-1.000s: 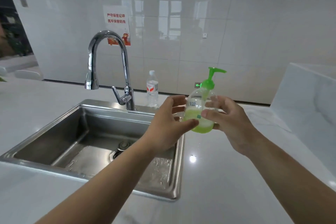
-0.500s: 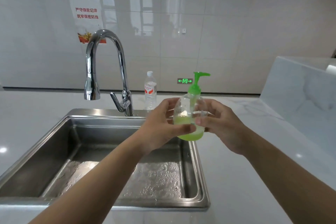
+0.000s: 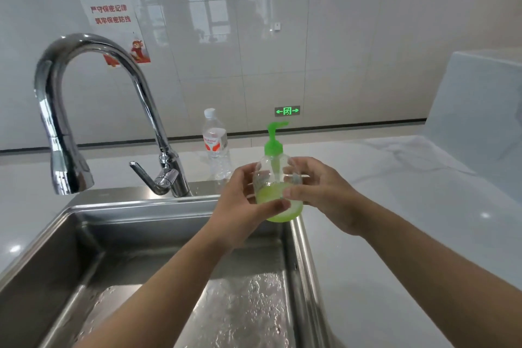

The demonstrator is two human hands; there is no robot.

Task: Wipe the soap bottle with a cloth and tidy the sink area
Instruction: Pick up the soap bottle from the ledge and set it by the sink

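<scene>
A clear soap bottle (image 3: 275,178) with a green pump and green liquid in its lower part is held upright above the right rim of the steel sink (image 3: 303,257). My left hand (image 3: 243,206) grips it from the left, thumb across the front. My right hand (image 3: 322,192) holds it from the right with fingers wrapped around its side. No cloth is in view.
A chrome gooseneck faucet (image 3: 84,99) arches over the sink's back left. A small water bottle (image 3: 215,144) stands behind the sink by the tiled wall. White counter (image 3: 409,234) spreads to the right, with a raised white ledge (image 3: 480,110) at far right. The sink floor is wet.
The view has come closer and swung left, over the sink. Both hands keep hold of the soap bottle, which now sits lower and nearer the sink's right rim.
</scene>
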